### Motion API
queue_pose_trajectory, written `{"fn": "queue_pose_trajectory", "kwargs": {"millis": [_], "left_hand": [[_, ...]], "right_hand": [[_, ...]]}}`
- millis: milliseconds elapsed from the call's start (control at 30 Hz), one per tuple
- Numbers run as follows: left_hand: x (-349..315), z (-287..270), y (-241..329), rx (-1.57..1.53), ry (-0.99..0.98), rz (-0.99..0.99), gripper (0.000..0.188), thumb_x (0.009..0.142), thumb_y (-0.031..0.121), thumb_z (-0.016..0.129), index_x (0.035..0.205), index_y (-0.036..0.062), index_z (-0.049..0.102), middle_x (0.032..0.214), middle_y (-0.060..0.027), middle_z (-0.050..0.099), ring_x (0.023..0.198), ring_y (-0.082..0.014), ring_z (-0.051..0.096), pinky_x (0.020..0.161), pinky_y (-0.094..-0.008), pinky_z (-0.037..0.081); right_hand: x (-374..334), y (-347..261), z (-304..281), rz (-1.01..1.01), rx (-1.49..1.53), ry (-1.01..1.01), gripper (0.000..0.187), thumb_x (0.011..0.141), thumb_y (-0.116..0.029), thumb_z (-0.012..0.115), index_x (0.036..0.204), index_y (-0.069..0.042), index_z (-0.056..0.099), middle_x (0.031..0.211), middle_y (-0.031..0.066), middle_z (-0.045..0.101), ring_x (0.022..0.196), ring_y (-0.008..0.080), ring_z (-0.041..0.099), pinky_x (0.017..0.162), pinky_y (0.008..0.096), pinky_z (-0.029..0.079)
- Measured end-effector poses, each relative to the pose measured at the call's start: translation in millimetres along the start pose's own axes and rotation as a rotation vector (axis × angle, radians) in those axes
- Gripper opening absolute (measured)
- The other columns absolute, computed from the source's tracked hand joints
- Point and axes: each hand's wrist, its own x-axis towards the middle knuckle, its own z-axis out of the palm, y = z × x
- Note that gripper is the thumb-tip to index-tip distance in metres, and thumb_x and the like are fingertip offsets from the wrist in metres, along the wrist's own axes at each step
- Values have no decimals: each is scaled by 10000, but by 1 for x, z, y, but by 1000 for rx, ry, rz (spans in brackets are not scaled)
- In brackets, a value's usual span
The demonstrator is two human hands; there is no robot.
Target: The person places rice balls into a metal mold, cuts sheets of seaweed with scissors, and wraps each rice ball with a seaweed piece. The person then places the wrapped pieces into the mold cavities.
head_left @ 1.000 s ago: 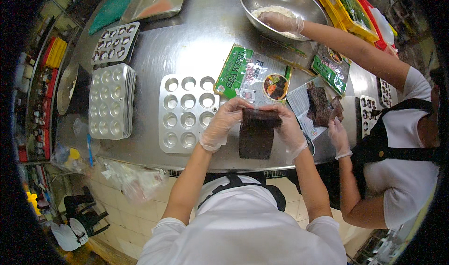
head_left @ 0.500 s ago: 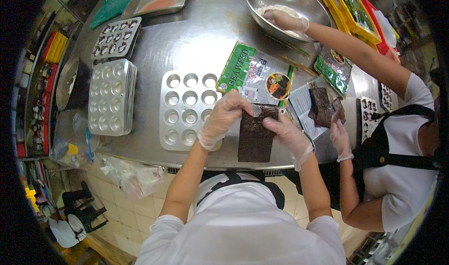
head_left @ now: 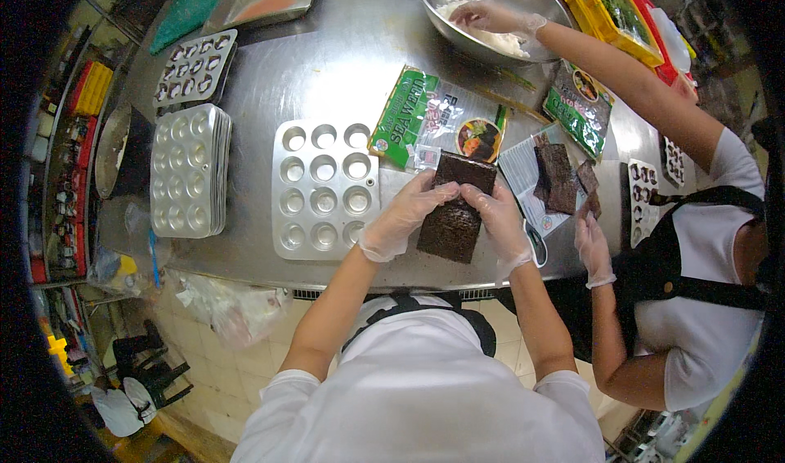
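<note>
Gripping seaweed sheets [head_left: 455,210] — both hands

Both gloved hands, the left hand [head_left: 406,215] and the right hand [head_left: 499,222], are pinching a dark seaweed sheet [head_left: 455,218] at its middle, with a muffin tray [head_left: 323,187] lying at nine o'clock of it.

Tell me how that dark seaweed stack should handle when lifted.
The seaweed stack looks thin and flat, so probably light and slightly bendy. Both gloved hands, left hand and right hand, pinch its middle, suggesting it may crack. Dry sheets could slide apart.
</note>
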Motion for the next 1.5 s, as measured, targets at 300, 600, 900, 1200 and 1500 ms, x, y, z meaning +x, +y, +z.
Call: {"fn": "queue_pose_trajectory", "kwargs": {"millis": [300,600,900,1200,1500], "left_hand": [[12,-3,-3,-107,69,52,353,811,169,611,1103,17,484,904,-50,588,785,-126,580,675,-261,492],[15,-10,1,-26,-12,20,388,819,208,591,1131,9,475,959,-63,585,857,-153,569,776,-295,471],[12,-24,-3,-353,-147,-88,367,847,183,550,1176,53,453,1022,-69,585,910,-185,586,837,-341,472],[11,-25,-2,-308,-241,-137,419,831,213,584,1192,69,428,1066,-56,555,945,-170,563,842,-334,459],[11,-20,1,-237,-260,-136,500,799,228,627,1220,69,410,1084,-44,547,981,-162,543,879,-315,433]], "right_hand": [[-23,19,-55,-106,-469,166,311,784,-143,600,1051,-17,503,927,103,521,870,205,532,738,324,447],[-62,82,-119,25,-1276,369,348,688,-140,656,967,-7,495,925,198,538,891,355,522,762,419,422],[-87,16,-112,289,-33,92,150,767,-161,615,818,-58,518,624,15,495,530,95,497,474,203,383],[-101,-31,-85,293,-90,-552,518,772,-590,526,806,-78,458,621,17,462,549,118,481,477,249,389],[-97,-52,-89,422,-76,-575,585,759,-628,492,743,-44,466,587,39,471,508,132,481,433,240,368]]}}
